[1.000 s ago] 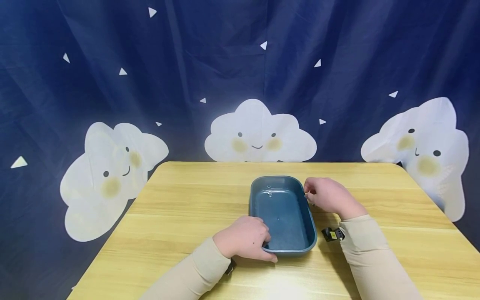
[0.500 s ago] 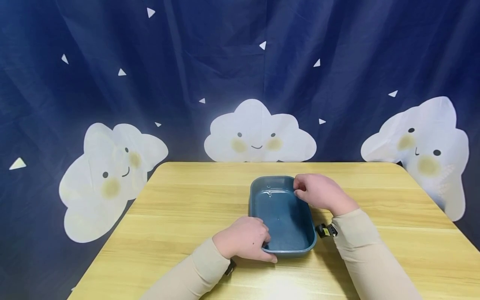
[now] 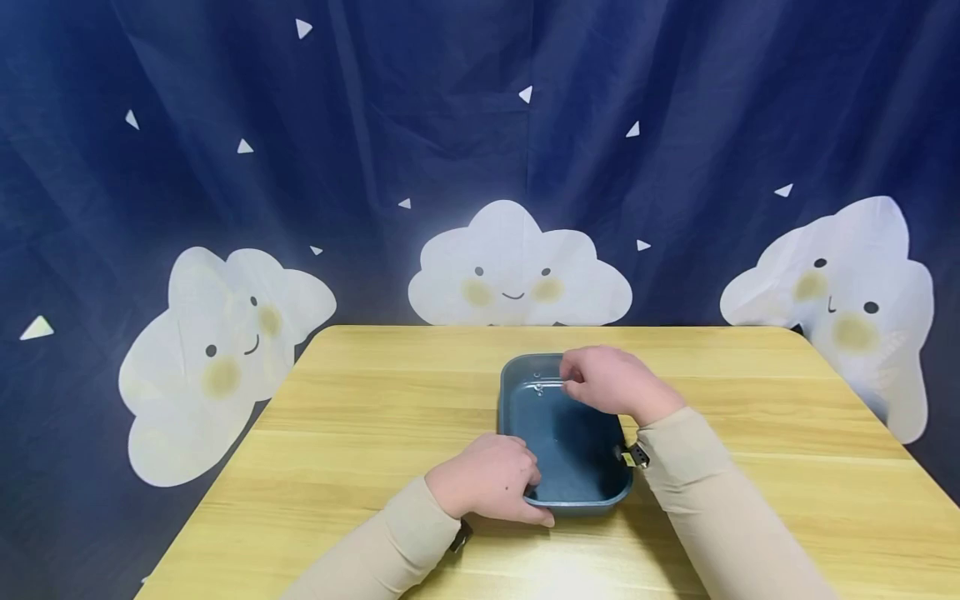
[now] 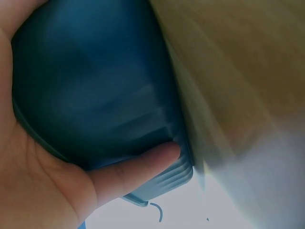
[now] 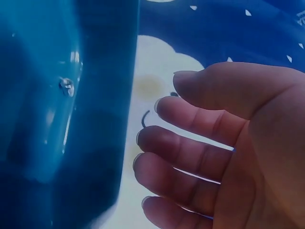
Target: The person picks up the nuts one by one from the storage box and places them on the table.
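A dark teal plastic tub point(image 3: 570, 446) with rounded corners stands on the table. My left hand point(image 3: 487, 477) grips its near-left corner, fingers over the rim and inside, thumb point(image 4: 138, 169) along the outer wall. Over the tub's far-right part hovers my right hand point(image 3: 618, 383). Its fingers point(image 5: 181, 148) are loosely bent, the thumb apart from them, and nothing shows between them. A small shiny silvery piece point(image 5: 66, 87) lies inside the tub; in the head view, small glints point(image 3: 538, 388) show near the far-left end.
The light wood-grain table point(image 3: 375, 400) has rounded far corners. Behind it hangs a dark blue curtain point(image 3: 450, 100) printed with white smiling clouds and small triangles. A small black wrist camera point(image 3: 636, 455) hangs at my right cuff, overlapping the tub's right rim.
My right hand has moved left, from the tub's right rim to over its inside. The left hand and the tub have stayed in place.
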`<act>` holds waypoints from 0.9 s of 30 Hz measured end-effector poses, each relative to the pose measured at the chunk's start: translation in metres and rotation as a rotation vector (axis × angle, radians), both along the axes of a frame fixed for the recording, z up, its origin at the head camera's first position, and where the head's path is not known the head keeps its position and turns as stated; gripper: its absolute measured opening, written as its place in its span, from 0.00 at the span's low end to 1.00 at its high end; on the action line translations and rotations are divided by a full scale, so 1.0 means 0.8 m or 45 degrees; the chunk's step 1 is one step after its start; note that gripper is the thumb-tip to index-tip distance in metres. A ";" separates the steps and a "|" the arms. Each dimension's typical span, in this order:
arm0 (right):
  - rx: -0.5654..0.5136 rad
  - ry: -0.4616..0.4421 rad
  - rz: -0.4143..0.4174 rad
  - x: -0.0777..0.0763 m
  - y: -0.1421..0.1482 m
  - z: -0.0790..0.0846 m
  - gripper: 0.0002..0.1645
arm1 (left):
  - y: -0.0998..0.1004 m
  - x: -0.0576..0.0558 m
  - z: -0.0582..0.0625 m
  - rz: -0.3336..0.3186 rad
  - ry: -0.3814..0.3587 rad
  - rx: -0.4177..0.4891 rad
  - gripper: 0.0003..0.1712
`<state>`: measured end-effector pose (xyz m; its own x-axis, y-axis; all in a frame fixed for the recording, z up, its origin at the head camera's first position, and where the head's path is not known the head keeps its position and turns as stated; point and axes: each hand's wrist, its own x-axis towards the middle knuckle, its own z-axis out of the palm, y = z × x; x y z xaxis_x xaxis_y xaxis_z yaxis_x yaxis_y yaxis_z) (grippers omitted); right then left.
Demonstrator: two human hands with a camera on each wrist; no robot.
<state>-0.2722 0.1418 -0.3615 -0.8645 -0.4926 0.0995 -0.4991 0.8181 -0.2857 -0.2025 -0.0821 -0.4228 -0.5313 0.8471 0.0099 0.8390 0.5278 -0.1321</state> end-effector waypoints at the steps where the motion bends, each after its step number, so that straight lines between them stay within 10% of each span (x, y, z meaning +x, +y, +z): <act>1: 0.006 -0.016 0.002 -0.001 -0.003 -0.001 0.03 | 0.000 0.000 0.000 -0.001 -0.002 0.000 0.31; 27: 0.263 -0.176 -0.024 -0.028 -0.046 -0.051 0.24 | -0.001 -0.001 -0.002 0.015 -0.017 0.001 0.30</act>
<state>-0.2942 0.1050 -0.4022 -0.8720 -0.4741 -0.1219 -0.4511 0.8750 -0.1759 -0.2033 -0.0826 -0.4244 -0.5410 0.8410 0.0034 0.8347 0.5374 -0.1203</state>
